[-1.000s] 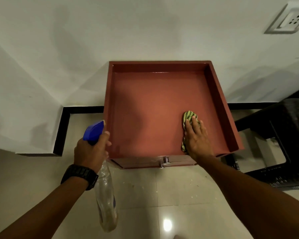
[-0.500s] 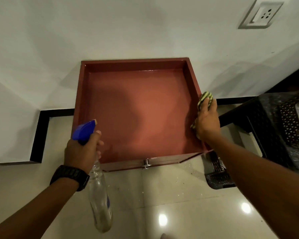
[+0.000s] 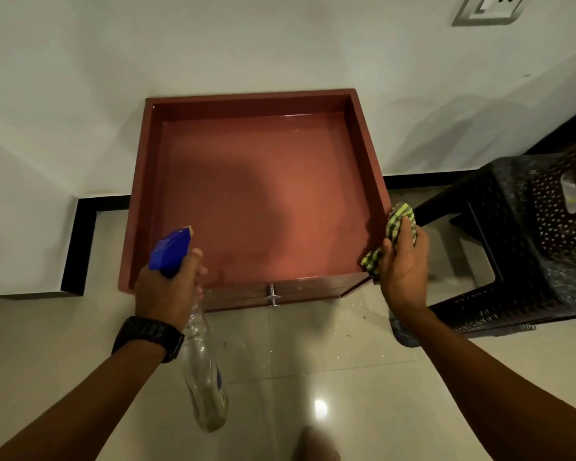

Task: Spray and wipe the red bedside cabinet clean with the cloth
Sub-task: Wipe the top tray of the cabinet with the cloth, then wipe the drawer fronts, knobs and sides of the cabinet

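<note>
Wiping cabinet (image 3: 374,181) rim, cloth (image 3: 393,227) (right hand (image 3: 404,264))

cabinet (image 3: 256,194): glossy red | cloth (image 3: 400,224): checked fabric | bottle (image 3: 207,377): clear plastic | floor (image 3: 346,377): glossy tile

1 cabinet (image 3: 256,194), 1 cloth (image 3: 398,224), 1 spray btl (image 3: 200,361), 1 stool (image 3: 529,247).

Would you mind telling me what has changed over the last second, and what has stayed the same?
The right hand carried the cloth off the cabinet's top surface, rightward to the right rim near the front corner, and now bunches it instead of pressing it flat. The left hand still grips the spray bottle at the front left corner; nothing was released.
</note>
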Available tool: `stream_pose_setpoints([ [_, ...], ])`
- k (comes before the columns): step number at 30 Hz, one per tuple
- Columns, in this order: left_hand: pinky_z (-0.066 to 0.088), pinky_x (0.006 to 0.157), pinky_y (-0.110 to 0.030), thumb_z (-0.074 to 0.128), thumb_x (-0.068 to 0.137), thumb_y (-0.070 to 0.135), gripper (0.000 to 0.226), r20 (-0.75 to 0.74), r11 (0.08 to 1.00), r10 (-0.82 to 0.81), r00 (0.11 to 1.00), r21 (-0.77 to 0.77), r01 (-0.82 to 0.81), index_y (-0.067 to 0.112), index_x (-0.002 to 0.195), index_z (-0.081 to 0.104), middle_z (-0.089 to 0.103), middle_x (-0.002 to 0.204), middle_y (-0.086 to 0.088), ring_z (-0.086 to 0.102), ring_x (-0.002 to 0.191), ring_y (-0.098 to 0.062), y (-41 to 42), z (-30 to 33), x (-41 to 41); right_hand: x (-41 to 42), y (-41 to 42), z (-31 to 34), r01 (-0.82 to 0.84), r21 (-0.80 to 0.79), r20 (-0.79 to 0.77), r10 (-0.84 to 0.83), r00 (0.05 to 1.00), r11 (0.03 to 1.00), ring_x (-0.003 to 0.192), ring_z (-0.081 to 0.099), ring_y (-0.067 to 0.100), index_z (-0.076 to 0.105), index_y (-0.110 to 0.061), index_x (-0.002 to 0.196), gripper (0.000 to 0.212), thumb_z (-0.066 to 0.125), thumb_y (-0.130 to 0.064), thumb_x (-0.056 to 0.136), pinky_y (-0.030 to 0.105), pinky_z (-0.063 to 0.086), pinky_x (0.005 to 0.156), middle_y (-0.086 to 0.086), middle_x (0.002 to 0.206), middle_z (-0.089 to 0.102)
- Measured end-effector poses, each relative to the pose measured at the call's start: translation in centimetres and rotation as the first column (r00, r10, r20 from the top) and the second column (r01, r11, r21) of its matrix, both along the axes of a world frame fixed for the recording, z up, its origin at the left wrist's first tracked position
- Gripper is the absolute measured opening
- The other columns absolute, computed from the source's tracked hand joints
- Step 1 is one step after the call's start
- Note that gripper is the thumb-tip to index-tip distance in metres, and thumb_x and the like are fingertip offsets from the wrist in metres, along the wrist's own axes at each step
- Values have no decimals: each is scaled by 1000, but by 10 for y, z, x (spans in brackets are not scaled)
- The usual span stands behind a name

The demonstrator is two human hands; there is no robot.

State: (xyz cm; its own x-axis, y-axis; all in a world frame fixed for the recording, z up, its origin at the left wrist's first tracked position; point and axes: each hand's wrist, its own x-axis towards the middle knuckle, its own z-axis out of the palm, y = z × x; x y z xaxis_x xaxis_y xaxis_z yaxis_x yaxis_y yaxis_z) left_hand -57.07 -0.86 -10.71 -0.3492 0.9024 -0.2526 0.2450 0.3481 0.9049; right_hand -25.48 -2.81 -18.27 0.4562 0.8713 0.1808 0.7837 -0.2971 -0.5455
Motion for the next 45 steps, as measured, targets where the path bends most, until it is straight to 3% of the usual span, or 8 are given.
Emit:
stream_pose_setpoints([
  [10, 50, 48, -25, 63, 86, 30, 21, 42, 994, -2, 999, 105, -2, 45, 72, 68, 68, 69, -6, 56, 47, -11, -47, -35, 7, -47, -37, -54, 273, 98, -322, -228, 919, 957, 141, 21, 30, 4, -3, 151, 60, 33, -23, 103, 31, 19, 114, 18, 157, 8],
  [15, 49, 46, -21, 63, 86, 29, 33, 50, 971, -40, 998, 238, 27, 58, 69, 63, 65, 66, 1, 56, 47, -7, -65, -65, 2, -66, -28, -82, 336, 142, -409, -254, 876, 931, 146, 0, 28, -7, 1, 149, 66, 35, -21, 103, -5, -2, 98, 20, 157, -13],
  [19, 55, 57, -34, 61, 82, 37, 6, -8, 944, -49, 999, 327, 48, 36, 78, 64, 66, 72, -15, 61, 58, -26, -71, -95, 5, -81, -25, -108, 315, 215, -357, -226, 906, 924, 146, 5, 29, -8, -2, 149, 68, 37, -19, 102, 17, 21, 102, 17, 156, -22],
  [25, 54, 63, -51, 60, 79, 41, 15, -14, 927, -10, 1000, 376, 14, 26, 82, 61, 65, 75, -18, 60, 65, -36, -80, -147, 17, -105, -26, -159, 212, 243, -258, -147, 955, 947, 146, -5, 34, -1, 0, 150, 65, 39, -16, 100, 50, 31, 111, 21, 155, -21],
  [33, 53, 55, -39, 66, 84, 32, 19, 11, 928, 14, 1000, 373, -17, 18, 72, 61, 63, 63, -15, 60, 58, -32, -96, -222, 20, -82, -23, -202, 90, 381, -30, -85, 996, 920, 145, -1, 39, 8, 0, 149, 60, 39, -12, 99, 55, 34, 106, 26, 156, -7],
  [38, 44, 49, -24, 67, 83, 27, 23, -10, 904, 18, 1000, 428, -12, 23, 64, 53, 51, 51, 1, 52, 48, -18, -106, -248, 21, -100, -17, -201, 158, 434, -36, -158, 987, 887, 146, 1, 37, 5, -4, 151, 62, 38, -6, 98, 42, 30, 110, 23, 157, -8],
  [42, 49, 50, -36, 68, 83, 26, 24, 57, 896, 44, 997, 440, -65, 16, 65, 55, 56, 55, -14, 56, 52, -32, -111, -261, 14, -120, -24, -207, -54, 387, 133, 2, 991, 921, 146, -4, 33, 2, -11, 152, 81, 42, 16, 87, 44, 43, 98, 12, 157, -18],
  [45, 45, 44, -29, 68, 82, 24, 26, 35, 873, 54, 998, 484, -64, 21, 62, 52, 51, 49, 2, 51, 45, -18, -117, -270, 6, -114, -28, -210, -89, 372, 198, 14, 980, 924, 146, -2, 32, 3, -15, 151, 86, 42, 20, 83, 51, 39, 105, 5, 155, -21],
])
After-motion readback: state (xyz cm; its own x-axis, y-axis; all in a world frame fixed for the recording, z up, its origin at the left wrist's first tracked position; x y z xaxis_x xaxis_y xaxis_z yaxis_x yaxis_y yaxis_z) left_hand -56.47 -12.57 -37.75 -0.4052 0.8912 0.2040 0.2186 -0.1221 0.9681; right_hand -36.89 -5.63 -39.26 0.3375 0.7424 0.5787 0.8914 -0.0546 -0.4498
